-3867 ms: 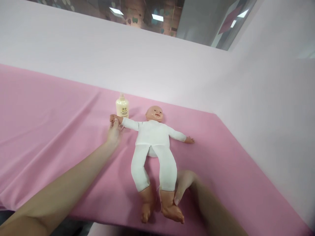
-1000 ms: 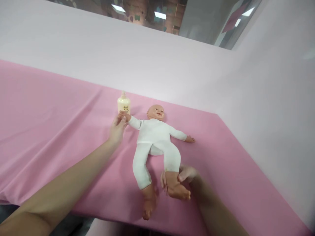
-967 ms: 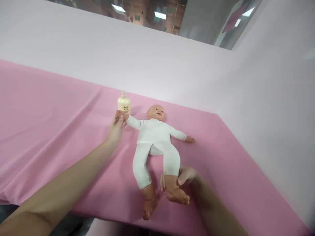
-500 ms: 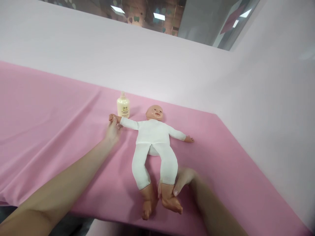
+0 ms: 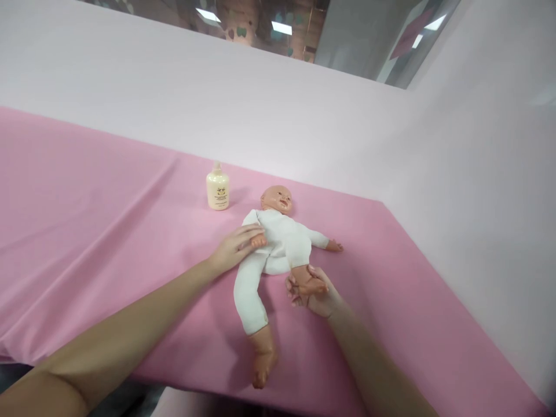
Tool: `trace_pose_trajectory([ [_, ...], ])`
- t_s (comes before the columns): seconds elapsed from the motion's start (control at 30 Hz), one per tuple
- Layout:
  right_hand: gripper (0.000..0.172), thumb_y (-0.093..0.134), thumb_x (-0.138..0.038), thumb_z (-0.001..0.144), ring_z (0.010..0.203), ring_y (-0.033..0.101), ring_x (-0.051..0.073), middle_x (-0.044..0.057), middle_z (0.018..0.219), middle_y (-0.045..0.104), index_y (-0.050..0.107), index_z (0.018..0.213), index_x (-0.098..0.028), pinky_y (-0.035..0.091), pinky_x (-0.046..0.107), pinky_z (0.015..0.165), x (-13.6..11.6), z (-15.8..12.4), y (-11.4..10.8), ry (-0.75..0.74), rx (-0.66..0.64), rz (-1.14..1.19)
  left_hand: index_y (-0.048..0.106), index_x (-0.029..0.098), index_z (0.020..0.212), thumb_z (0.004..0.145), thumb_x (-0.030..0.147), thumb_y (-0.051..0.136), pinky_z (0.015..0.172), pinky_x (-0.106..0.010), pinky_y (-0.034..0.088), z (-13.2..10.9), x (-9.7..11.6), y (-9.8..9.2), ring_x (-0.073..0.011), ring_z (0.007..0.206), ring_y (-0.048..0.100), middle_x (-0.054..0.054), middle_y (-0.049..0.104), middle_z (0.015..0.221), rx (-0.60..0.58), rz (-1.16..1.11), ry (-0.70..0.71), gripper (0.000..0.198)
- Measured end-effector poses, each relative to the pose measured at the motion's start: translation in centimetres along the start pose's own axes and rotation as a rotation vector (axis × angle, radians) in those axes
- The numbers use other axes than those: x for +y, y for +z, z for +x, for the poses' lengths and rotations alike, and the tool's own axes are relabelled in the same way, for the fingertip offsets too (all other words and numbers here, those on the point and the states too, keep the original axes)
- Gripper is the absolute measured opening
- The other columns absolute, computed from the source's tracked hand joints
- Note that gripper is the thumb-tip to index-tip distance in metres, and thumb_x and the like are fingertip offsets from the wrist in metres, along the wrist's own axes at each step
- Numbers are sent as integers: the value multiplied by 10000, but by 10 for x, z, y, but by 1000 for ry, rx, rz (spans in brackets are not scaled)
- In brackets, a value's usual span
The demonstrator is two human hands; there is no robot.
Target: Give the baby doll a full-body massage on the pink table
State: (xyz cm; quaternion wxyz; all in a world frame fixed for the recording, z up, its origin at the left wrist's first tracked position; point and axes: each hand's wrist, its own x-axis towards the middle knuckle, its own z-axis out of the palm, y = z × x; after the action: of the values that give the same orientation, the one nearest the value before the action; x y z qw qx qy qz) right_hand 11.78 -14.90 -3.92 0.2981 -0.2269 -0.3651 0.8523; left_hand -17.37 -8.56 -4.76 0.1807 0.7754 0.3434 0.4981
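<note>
A baby doll [image 5: 278, 229] with a white cloth body lies on its back, its head toward the wall. My left hand [image 5: 230, 249] is closed round the doll's arm on the left, which is folded across its belly; the doll's small hand pokes out by my fingertips. The doll's leg on the right is bent up, and my right hand [image 5: 325, 296] wraps round its ankle from below. Its other leg [image 5: 252, 295] stretches toward me, and its other arm [image 5: 321, 238] lies out to the right, both untouched.
A cream pump bottle [image 5: 218, 190] stands upright left of the doll's head. Pink cloth [image 5: 130, 231] covers the table, with folds at the left. A white wall [image 5: 195, 87] rises behind and on the right, with a window [image 5: 282, 29] at the top.
My left hand has brought the doll's arm from stretched out at the left inward over its belly. My right hand has raised the doll's leg, bending it toward the body.
</note>
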Motion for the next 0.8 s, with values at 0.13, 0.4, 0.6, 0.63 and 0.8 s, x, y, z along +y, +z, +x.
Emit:
trace_pose_trajectory([
  [0.13,480,668,-596,894,706,635,136,57,867,663,704,914,-118,580,244,635,1,0,5,17,85,-36,709,250,1303,1038,389,507,1168,-422,484,-2,-4,3,-243,1378,585,-88,686,1390,-114,78,67,361],
  [0.4,552,729,-615,829,797,694,185,99,926,718,724,996,-89,604,294,718,2,-11,1,39,-162,-154,706,217,1236,909,287,679,1120,-430,503,11,2,-13,-254,1211,664,-81,731,1247,260,-206,-235,335],
  [0.6,492,897,-488,674,957,729,240,127,979,764,752,943,-101,565,311,896,-7,-13,6,325,-462,-366,700,226,1110,918,300,720,1162,-417,471,26,-19,-35,-250,1292,631,-83,713,1258,763,-662,-452,207],
  [0.63,462,898,-469,688,999,725,249,123,982,765,752,934,-107,550,324,947,-9,-12,8,347,-499,-405,693,239,1108,943,305,699,1158,-407,479,27,-26,-38,-242,1304,627,-78,709,1274,809,-730,-491,178],
  [0.8,442,886,-440,744,1108,695,241,113,1048,760,757,1003,-105,497,328,1047,-11,-4,9,365,-614,-539,628,260,1075,1093,351,444,1104,-316,530,23,-62,-44,-178,1297,633,-64,704,1227,933,-889,-808,206],
])
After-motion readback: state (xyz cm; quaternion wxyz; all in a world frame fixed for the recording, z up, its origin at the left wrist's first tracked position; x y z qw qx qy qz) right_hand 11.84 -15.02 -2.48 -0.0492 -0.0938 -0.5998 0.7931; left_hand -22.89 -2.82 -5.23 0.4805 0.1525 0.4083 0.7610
